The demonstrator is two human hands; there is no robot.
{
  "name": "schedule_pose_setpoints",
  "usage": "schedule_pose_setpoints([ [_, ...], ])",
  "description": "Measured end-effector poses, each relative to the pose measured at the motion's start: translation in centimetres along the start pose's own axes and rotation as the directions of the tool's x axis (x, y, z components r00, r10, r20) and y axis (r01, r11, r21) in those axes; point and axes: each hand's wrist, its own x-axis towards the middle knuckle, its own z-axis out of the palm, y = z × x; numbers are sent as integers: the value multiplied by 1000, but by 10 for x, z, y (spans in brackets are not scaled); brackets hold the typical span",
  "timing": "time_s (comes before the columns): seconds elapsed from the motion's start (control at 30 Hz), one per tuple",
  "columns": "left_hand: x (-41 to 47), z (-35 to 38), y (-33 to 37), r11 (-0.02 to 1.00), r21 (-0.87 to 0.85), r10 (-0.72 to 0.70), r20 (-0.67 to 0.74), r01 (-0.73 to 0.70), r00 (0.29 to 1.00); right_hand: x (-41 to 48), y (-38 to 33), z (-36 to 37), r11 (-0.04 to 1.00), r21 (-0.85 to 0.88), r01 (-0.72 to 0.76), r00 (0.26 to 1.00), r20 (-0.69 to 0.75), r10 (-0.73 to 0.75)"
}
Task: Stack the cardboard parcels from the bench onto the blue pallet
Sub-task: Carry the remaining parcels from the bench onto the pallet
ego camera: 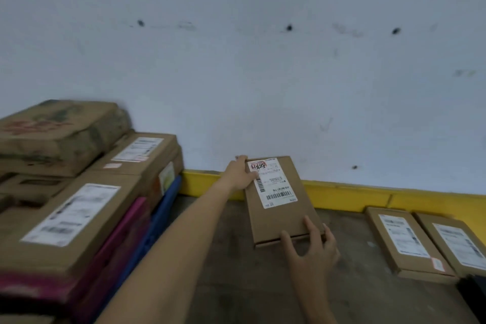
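Note:
A flat brown cardboard parcel with a white shipping label lies on the worn bench top, its far end tilted up near the wall. My left hand grips its far left corner. My right hand holds its near edge, fingers over the top. On the left, a stack of cardboard parcels stands on the blue pallet, of which only the edge shows. Two more flat labelled parcels lie side by side on the bench at the right.
A pink box sits low in the stack on the left. A yellow strip runs along the foot of the pale wall behind the bench. Something dark juts in at the lower right corner.

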Motion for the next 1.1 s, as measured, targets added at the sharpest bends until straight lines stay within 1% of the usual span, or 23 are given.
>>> schedule_pose_setpoints([
  [0.2,-71,-105,-44,997,32,66,-70,-64,995,-95,-72,32,996,-4,93,996,1,-93],
  [0.33,-122,-168,-81,994,-42,94,-84,-97,992,-165,-112,55,989,3,148,989,-17,-148],
  [0.5,-184,-235,-124,985,-150,67,-94,-81,993,-237,-156,84,982,19,187,982,0,-187],
  [0.6,-212,-270,-148,989,-134,42,-121,-59,992,-266,-179,97,982,21,190,981,30,-191],
  [0.7,-233,-302,-169,992,-108,50,-182,-71,982,-289,-202,108,978,34,203,975,89,-206],
  [0.77,-246,-320,-180,988,-138,34,-204,-64,978,-305,-212,116,972,47,230,962,141,-235],
  [0.87,-265,-338,-197,985,-170,-21,-207,-15,978,-326,-219,123,966,30,258,946,196,-259],
  [1.03,-294,-344,-226,988,-128,-112,-168,91,979,-346,-217,124,976,18,218,938,272,-214],
  [1.1,-305,-341,-242,988,-86,-143,-140,132,980,-348,-212,121,979,21,202,941,271,-200],
])
